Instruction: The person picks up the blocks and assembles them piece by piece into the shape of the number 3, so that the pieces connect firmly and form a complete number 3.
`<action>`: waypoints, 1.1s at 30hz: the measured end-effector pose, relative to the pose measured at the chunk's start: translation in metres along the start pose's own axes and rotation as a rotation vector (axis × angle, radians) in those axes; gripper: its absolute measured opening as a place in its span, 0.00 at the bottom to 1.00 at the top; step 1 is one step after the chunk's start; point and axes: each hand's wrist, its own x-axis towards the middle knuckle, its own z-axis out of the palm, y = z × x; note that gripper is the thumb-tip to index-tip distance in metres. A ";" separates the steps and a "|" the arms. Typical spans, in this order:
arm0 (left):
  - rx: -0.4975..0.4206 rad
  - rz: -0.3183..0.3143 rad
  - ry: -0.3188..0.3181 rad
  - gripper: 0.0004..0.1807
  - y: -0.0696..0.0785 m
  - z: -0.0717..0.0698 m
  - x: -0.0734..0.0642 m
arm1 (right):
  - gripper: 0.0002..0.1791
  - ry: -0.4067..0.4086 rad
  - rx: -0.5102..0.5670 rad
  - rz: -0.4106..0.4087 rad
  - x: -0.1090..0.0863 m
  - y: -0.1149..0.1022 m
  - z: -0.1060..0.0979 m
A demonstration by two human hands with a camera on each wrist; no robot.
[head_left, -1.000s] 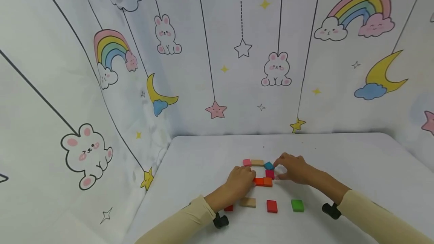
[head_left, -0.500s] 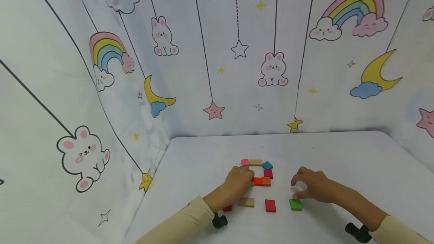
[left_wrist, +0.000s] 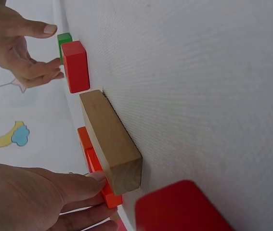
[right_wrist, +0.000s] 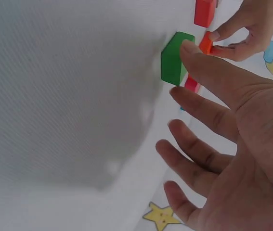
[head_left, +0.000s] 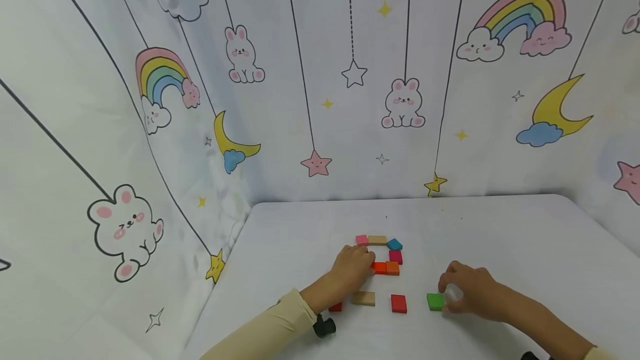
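Observation:
My left hand pinches the left end of a row of orange blocks on the white table, thumb on one side and fingers on the other. Its thumb covers part of the held block. My right hand is at the right end of a green block, thumb and index finger spread about it. In the right wrist view the thumb tip overlaps the green block; whether it touches cannot be told. Behind the orange blocks, a crimson block, blue block, wooden block and pink block form a bent line.
Nearer the front lie a red block, a plain wooden block and a darker red block, partly hidden by the left wrist. A cartoon-printed curtain stands behind and left of the table.
My right hand has left the blue block and moved right and toward the front, down to the green block. The blue block has shifted slightly against its neighbours. The left hand stays put.

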 end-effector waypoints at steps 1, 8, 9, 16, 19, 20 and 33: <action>-0.001 -0.001 0.001 0.15 0.000 0.000 0.000 | 0.17 0.001 0.001 0.004 0.000 -0.001 0.001; -0.017 0.007 0.013 0.14 -0.002 0.000 0.000 | 0.15 0.014 0.000 0.014 0.005 -0.002 0.005; -0.019 0.008 0.014 0.14 -0.002 0.000 0.000 | 0.15 0.019 -0.002 0.012 0.006 -0.002 0.006; -0.013 0.010 0.015 0.14 -0.002 -0.001 -0.001 | 0.14 0.073 0.002 -0.010 0.009 -0.005 0.009; -0.009 0.007 0.006 0.15 -0.001 -0.001 -0.001 | 0.14 0.102 0.010 -0.026 0.011 -0.007 0.009; -0.009 0.007 0.003 0.15 -0.001 -0.002 -0.001 | 0.14 0.109 0.011 -0.033 0.012 -0.007 0.010; -0.017 0.009 0.021 0.14 -0.001 -0.002 -0.001 | 0.15 0.171 0.036 -0.030 0.032 -0.014 0.024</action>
